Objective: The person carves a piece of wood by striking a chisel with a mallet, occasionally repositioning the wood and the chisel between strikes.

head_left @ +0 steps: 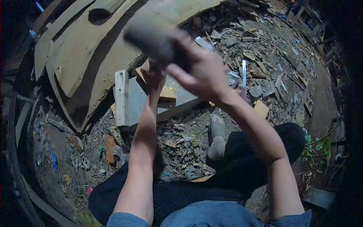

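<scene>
My right hand (200, 70) is raised and wrapped round a dark, rounded block (149, 38), which is blurred by motion. Beneath and just left of it, my left hand (153, 73) is closed at a piece of wood (140, 75); its fingertips are partly hidden behind the block. A yellowish wood piece (166, 94) lies under my left wrist on a flat grey slab (135, 102). Small yellow chips are scattered on the slab. At the slab's left end stands a pale, rough wooden block (121, 97).
Large flat boards (75, 56) lean at the upper left. Wood scraps and chips (261, 49) cover the ground on the right, with a light metal-like strip (244, 73) among them. A reddish brick-like piece (110, 149) lies left. My foot (217, 138) rests below the slab.
</scene>
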`<state>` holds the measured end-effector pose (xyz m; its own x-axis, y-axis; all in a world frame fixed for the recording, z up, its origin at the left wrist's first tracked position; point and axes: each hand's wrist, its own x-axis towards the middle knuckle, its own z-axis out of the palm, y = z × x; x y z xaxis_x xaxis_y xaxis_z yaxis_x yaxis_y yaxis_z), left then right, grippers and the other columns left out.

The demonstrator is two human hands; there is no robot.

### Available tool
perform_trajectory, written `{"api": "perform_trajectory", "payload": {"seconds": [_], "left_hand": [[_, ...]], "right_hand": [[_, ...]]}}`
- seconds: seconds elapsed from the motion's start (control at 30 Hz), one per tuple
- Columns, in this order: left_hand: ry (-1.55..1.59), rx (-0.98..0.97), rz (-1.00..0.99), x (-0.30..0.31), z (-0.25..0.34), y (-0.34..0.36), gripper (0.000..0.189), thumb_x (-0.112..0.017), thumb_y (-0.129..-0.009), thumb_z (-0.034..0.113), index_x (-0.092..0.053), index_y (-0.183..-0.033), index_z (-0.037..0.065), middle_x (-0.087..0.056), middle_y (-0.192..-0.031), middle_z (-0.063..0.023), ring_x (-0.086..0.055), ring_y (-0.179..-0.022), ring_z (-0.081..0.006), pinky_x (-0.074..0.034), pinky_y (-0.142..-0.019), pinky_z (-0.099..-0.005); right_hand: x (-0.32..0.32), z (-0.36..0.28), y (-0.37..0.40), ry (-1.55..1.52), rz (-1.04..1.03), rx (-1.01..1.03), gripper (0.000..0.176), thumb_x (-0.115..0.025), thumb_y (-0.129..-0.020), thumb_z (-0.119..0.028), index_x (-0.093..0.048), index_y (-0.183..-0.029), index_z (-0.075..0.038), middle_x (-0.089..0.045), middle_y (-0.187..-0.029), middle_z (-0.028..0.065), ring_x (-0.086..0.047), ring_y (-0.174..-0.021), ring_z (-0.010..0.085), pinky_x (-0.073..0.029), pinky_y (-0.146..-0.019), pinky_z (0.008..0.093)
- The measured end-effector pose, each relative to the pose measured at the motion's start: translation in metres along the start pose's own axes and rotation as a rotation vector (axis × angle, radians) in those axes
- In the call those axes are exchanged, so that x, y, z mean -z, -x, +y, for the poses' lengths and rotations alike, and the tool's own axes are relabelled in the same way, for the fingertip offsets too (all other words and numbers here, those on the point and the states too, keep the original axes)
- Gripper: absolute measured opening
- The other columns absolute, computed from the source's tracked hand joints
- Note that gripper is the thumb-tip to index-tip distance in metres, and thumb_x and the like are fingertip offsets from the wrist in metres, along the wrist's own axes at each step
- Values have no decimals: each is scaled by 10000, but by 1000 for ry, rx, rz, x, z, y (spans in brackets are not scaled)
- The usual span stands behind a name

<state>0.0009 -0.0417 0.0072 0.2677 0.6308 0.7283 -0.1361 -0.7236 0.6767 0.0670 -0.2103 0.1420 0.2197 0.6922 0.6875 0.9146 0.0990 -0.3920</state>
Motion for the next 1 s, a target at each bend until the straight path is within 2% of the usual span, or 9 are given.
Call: {"api": "perform_trajectory", "payload": {"seconds": [0.03,0.27,0.33,0.4,0.43,0.57,0.77,0.83,1.0], "left_hand": [[112,-65,-65,2,4,-1,258,-678,-835,253,-656,-916,9,-698,-818,-103,-664,-745,-212,-501,-662,-341],[-116,110,164,20,-2,-5,203,-635,-889,222,-643,-851,22,-685,-770,-84,-656,-674,-194,-503,-612,-317],[451,625,364,42,-2,-24,216,-657,-883,209,-579,-731,77,-583,-611,-31,-546,-488,-114,-433,-468,-254],[798,625,476,56,1,-33,285,-674,-873,169,-489,-658,145,-431,-524,40,-407,-403,-45,-326,-377,-212],[666,582,477,58,2,-38,341,-646,-902,239,-382,-699,166,-349,-547,60,-306,-397,-62,-316,-408,-250],[555,442,373,46,24,-34,290,-642,-909,197,-419,-727,165,-348,-548,60,-321,-406,-63,-306,-407,-232],[586,532,235,32,24,-25,213,-705,-848,160,-516,-764,110,-479,-604,37,-436,-458,-54,-353,-424,-228],[521,460,219,30,21,-25,215,-712,-844,163,-523,-755,111,-488,-603,36,-446,-464,-57,-355,-430,-230],[493,420,205,27,31,-26,235,-730,-835,176,-539,-717,108,-501,-590,37,-467,-482,-64,-365,-455,-235]], "right_hand": [[-3,0,-1,83,-268,-108,660,-677,-796,-406,-439,-1374,-196,-682,-832,204,-676,-765,394,-530,-662,481],[-1,14,7,-99,-212,-259,669,-619,-823,-492,-417,-1387,-195,-689,-891,221,-670,-812,422,-518,-742,512],[1,18,7,-150,-169,-268,665,-622,-825,-499,-432,-1380,-186,-689,-961,226,-674,-871,410,-521,-779,489],[-5,24,4,-196,-167,-291,672,-629,-825,-509,-450,-1370,-159,-687,-1015,225,-683,-910,382,-522,-798,466],[-9,27,3,-249,-140,-309,678,-635,-823,-515,-459,-1363,-146,-690,-1013,220,-688,-907,373,-524,-800,453],[-13,25,-1,-356,-163,-359,687,-653,-817,-525,-482,-1339,-112,-689,-1022,219,-689,-931,357,-524,-819,419],[-15,29,4,-321,-131,-295,691,-677,-810,-525,-495,-1320,-96,-677,-1058,223,-677,-973,359,-518,-834,418],[-6,25,2,-340,-232,-381,673,-689,-854,-430,-485,-1329,-1,-627,-1126,164,-609,-1033,227,-475,-908,350],[-4,25,1,-338,-227,-394,699,-690,-840,-465,-496,-1322,3,-631,-1135,174,-614,-1038,239,-475,-908,356]]}}
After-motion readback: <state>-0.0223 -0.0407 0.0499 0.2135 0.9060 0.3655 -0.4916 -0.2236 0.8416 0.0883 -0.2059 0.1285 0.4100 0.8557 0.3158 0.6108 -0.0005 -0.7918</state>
